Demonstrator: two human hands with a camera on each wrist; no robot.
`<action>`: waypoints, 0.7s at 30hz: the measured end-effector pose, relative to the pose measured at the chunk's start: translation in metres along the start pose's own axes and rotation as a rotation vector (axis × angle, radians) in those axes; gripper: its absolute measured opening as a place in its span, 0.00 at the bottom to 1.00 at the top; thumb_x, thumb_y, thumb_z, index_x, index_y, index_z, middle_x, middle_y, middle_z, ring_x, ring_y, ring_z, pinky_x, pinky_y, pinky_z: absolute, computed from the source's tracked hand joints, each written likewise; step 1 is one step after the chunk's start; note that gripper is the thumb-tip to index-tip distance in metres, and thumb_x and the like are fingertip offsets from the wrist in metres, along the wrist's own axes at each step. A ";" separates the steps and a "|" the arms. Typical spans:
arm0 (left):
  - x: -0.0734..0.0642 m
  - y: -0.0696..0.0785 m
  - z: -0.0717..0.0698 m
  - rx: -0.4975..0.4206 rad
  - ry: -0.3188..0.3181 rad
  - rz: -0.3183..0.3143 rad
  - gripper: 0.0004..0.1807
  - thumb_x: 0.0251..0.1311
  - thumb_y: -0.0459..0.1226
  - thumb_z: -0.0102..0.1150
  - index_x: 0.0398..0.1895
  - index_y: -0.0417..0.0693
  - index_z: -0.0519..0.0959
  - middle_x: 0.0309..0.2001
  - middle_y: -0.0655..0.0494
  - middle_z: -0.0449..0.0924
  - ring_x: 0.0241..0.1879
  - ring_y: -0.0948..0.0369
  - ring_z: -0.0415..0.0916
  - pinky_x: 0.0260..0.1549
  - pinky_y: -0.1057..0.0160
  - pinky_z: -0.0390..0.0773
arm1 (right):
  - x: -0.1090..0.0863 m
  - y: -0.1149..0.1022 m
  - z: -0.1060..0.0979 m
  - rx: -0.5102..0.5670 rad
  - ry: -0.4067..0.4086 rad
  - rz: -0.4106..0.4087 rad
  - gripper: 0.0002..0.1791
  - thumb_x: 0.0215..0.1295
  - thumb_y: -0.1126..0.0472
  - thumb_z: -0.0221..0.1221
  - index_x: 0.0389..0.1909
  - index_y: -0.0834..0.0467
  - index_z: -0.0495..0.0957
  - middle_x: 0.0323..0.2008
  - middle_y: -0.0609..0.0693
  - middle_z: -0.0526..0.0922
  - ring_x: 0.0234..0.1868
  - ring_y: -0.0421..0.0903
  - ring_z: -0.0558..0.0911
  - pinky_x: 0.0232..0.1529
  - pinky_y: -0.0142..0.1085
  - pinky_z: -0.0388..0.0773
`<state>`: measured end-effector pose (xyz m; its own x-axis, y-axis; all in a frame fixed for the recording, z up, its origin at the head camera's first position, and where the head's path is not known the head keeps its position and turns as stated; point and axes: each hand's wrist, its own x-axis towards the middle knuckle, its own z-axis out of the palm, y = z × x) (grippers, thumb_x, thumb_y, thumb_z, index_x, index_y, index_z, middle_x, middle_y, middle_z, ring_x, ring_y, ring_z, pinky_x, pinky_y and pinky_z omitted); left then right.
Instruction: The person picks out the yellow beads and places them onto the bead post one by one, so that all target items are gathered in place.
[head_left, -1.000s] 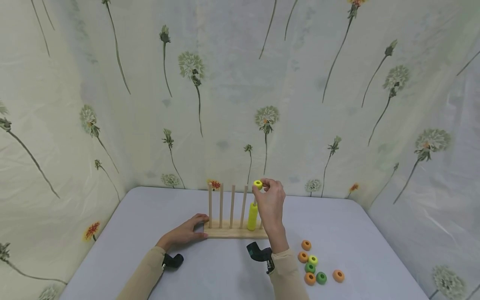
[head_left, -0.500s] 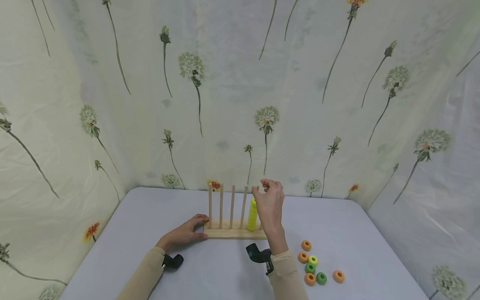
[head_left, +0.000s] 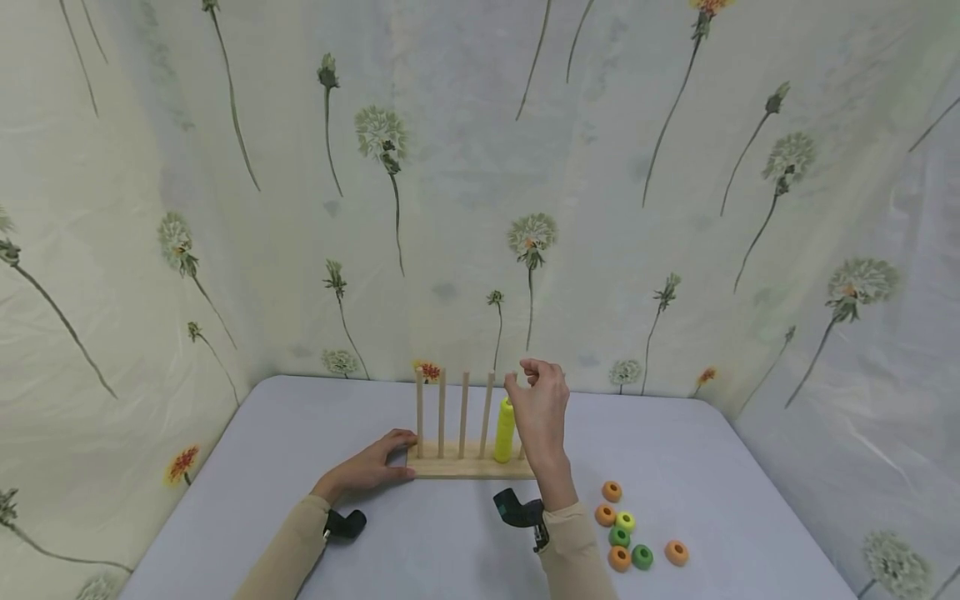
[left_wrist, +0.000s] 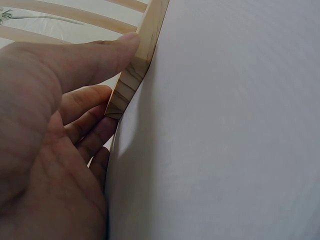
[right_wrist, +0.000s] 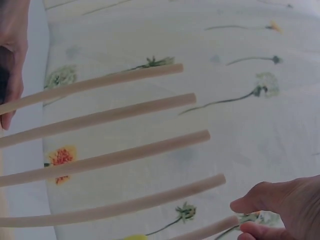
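A wooden peg stand (head_left: 468, 471) has a row of upright pegs. Yellow beads (head_left: 505, 429) are stacked on one peg towards its right side, leaving a short length of peg above them. My left hand (head_left: 367, 463) grips the stand's left end; in the left wrist view the thumb (left_wrist: 107, 57) lies along one side of the wood, fingers on the other. Beside the top of the beaded peg is my right hand (head_left: 544, 408), thumb and fingertips apart with nothing held. The right wrist view has that peg tip close to the fingertips. My right hand hides the stand's right end.
Loose orange beads (head_left: 677, 552), green beads (head_left: 642, 557) and a yellow bead (head_left: 626, 522) lie on the white table (head_left: 420, 550) right of my right forearm. Behind the table hangs a flower-patterned cloth (head_left: 450, 208).
One second ago my right hand pinched a yellow bead at the peg's top. It let go, the bead dropped onto the stack, and the stack is taller. My left hand stayed put.
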<state>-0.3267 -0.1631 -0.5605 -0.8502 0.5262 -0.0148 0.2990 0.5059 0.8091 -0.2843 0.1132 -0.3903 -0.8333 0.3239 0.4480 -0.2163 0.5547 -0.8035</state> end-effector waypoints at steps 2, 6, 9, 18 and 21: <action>0.000 0.000 0.000 0.003 0.001 -0.004 0.35 0.60 0.48 0.63 0.69 0.49 0.65 0.73 0.47 0.55 0.73 0.44 0.51 0.68 0.39 0.54 | 0.000 0.000 0.000 0.004 0.004 -0.008 0.15 0.57 0.63 0.66 0.44 0.65 0.80 0.42 0.59 0.78 0.42 0.54 0.77 0.44 0.44 0.78; 0.000 0.001 0.000 -0.008 0.000 -0.012 0.35 0.59 0.48 0.64 0.69 0.49 0.66 0.73 0.47 0.54 0.73 0.44 0.49 0.69 0.39 0.53 | 0.000 0.001 -0.002 0.020 0.010 -0.033 0.14 0.57 0.64 0.65 0.44 0.65 0.80 0.41 0.59 0.78 0.42 0.56 0.78 0.43 0.44 0.78; 0.000 0.002 0.000 -0.017 -0.004 -0.019 0.35 0.60 0.48 0.64 0.69 0.51 0.66 0.73 0.46 0.53 0.73 0.43 0.49 0.68 0.37 0.52 | 0.000 0.002 -0.005 0.052 0.012 -0.060 0.14 0.57 0.64 0.66 0.44 0.64 0.80 0.41 0.57 0.78 0.42 0.56 0.78 0.42 0.42 0.78; 0.000 0.002 0.000 -0.006 0.005 -0.004 0.34 0.60 0.46 0.64 0.68 0.50 0.66 0.72 0.48 0.55 0.73 0.45 0.50 0.69 0.39 0.53 | 0.003 0.001 -0.022 0.171 -0.111 -0.041 0.16 0.59 0.60 0.67 0.47 0.60 0.79 0.43 0.55 0.80 0.41 0.48 0.77 0.44 0.36 0.75; 0.000 0.001 0.000 -0.003 0.003 0.004 0.34 0.60 0.46 0.64 0.69 0.49 0.66 0.72 0.47 0.55 0.73 0.44 0.50 0.68 0.39 0.53 | 0.004 0.003 -0.029 0.223 -0.200 0.005 0.16 0.60 0.58 0.66 0.47 0.57 0.79 0.45 0.54 0.80 0.41 0.46 0.76 0.45 0.34 0.74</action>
<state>-0.3262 -0.1622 -0.5594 -0.8505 0.5258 -0.0099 0.3009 0.5020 0.8108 -0.2740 0.1383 -0.3793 -0.9136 0.1561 0.3755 -0.3000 0.3646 -0.8815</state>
